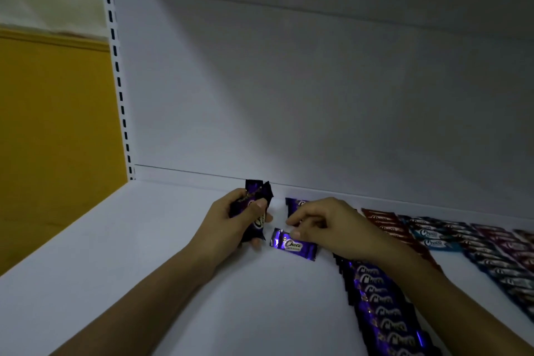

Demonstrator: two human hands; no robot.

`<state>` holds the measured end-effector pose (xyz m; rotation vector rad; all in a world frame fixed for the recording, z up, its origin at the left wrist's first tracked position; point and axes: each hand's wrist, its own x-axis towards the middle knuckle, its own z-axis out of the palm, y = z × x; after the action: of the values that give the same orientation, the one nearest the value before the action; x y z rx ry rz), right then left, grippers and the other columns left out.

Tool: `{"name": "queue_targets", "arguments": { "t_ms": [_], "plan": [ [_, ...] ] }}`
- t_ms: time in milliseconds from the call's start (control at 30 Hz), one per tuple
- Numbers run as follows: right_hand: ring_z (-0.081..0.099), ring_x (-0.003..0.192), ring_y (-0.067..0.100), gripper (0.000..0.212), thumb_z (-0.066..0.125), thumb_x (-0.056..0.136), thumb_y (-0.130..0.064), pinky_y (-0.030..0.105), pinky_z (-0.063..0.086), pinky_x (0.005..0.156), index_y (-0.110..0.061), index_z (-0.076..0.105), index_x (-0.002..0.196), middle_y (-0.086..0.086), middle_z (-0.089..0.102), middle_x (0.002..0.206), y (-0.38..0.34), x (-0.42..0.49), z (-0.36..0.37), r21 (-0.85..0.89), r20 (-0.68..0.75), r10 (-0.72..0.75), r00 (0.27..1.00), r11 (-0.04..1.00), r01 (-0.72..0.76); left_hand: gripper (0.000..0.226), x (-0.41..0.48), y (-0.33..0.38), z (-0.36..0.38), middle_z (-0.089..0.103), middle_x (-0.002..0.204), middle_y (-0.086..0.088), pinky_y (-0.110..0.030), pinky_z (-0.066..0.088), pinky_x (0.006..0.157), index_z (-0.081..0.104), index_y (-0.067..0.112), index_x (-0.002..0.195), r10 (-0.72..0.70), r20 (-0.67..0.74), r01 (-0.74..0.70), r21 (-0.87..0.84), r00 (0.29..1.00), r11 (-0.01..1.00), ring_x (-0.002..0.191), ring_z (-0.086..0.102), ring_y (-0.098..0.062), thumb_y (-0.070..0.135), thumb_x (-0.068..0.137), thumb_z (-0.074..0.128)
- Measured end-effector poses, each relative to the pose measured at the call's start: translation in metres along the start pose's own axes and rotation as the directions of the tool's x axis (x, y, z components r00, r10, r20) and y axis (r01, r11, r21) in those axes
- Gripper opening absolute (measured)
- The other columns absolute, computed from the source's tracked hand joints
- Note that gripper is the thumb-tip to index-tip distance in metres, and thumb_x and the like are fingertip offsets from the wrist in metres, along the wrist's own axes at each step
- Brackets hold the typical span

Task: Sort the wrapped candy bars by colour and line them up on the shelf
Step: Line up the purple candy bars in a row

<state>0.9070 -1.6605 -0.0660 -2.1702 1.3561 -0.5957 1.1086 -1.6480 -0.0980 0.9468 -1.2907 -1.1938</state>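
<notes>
Purple candy bars (384, 306) lay overlapped in a row nearest the front edge, running back under the right forearm. Beyond the row's far end, a loose purple bar (293, 245) lay flat and slightly askew on the white shelf (115, 269). The right hand (332, 225) pinched its far edge, thumb and curled forefinger set narrow. Just left, not touching it, the left hand (231, 220) gripped a bunch of purple bars (254, 205), fingers wrapped round them. Another purple bar (296, 205) lay behind the right hand. Red (384, 222), blue (433, 237) and maroon rows (505, 243) filled the right side. Bare shelf lay open to the left, ending at the back panel (289, 95) and slotted upright (115, 66).
</notes>
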Motion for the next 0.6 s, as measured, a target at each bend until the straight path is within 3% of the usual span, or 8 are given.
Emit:
{"name": "queue_targets", "arguments": {
  "t_ms": [67,200,300,433,500,600],
  "plan": [
    [0.063,0.073,-0.005,0.016,0.067,0.087,-0.021,0.009,0.046,0.068,-0.023,0.072,0.102,-0.011,0.069,0.08,0.0001,-0.0001,-0.0018,-0.058,-0.039,-0.002,0.999,0.998,-0.001,0.017,-0.0004,0.0005,-0.0007,0.073,0.083,-0.009,-0.015,0.04,0.04,0.064,0.013,0.102,-0.01,0.0,0.01,0.007,1.0,1.0,0.048,0.058,-0.013,0.025,0.091,0.06],
    [0.057,0.066,-0.006,0.02,0.071,0.079,-0.041,0.013,0.038,0.066,-0.028,0.074,0.094,-0.008,0.07,0.083,-0.0012,-0.0029,-0.0055,-0.224,-0.012,0.027,1.0,0.974,-0.029,0.017,-0.001,0.0013,-0.0012,0.073,0.085,-0.009,-0.016,0.039,0.04,0.064,0.013,0.101,-0.016,0.006,0.016,0.011,1.0,1.0,0.048,0.057,-0.014,0.025,0.092,0.059],
    [0.058,0.083,-0.001,0.032,0.074,0.073,-0.051,0.018,0.037,0.08,-0.032,0.071,0.098,-0.014,0.066,0.088,-0.0021,-0.0045,-0.0011,-0.392,0.087,0.042,0.995,0.92,-0.004,0.016,-0.0007,0.0007,-0.0015,0.074,0.085,-0.006,-0.017,0.038,0.04,0.064,0.015,0.102,-0.026,0.001,0.026,0.033,1.0,0.999,0.048,0.057,-0.015,0.027,0.092,0.059],
    [0.056,0.087,-0.002,0.027,0.077,0.073,-0.041,0.02,0.04,0.086,-0.031,0.067,0.097,-0.019,0.061,0.089,-0.0037,-0.0048,-0.0021,-0.335,0.078,0.003,0.997,0.942,0.023,0.016,-0.0004,0.0012,-0.0013,0.074,0.084,-0.006,-0.015,0.039,0.04,0.064,0.015,0.102,-0.026,0.004,0.026,0.023,1.0,0.999,0.047,0.057,-0.014,0.026,0.092,0.059],
    [0.058,0.085,0.002,0.019,0.069,0.082,-0.042,0.022,0.04,0.085,-0.029,0.07,0.095,-0.015,0.064,0.087,-0.0039,-0.0047,-0.0019,-0.355,0.091,0.009,0.996,0.935,0.024,0.016,-0.0005,0.0005,-0.0015,0.074,0.084,-0.007,-0.016,0.038,0.039,0.064,0.014,0.102,-0.025,0.002,0.025,0.021,1.0,0.999,0.047,0.057,-0.015,0.026,0.092,0.059],
    [0.062,0.077,0.02,0.019,0.058,0.092,-0.035,0.028,0.045,0.071,-0.022,0.072,0.09,0.002,0.068,0.081,-0.0024,-0.004,-0.0002,-0.315,0.089,0.018,0.996,0.949,0.011,0.017,0.0007,0.0001,-0.0021,0.073,0.085,-0.007,-0.017,0.036,0.038,0.064,0.015,0.101,-0.017,0.01,0.017,0.035,1.0,0.999,0.047,0.057,-0.015,0.028,0.092,0.059]
  ]
}}
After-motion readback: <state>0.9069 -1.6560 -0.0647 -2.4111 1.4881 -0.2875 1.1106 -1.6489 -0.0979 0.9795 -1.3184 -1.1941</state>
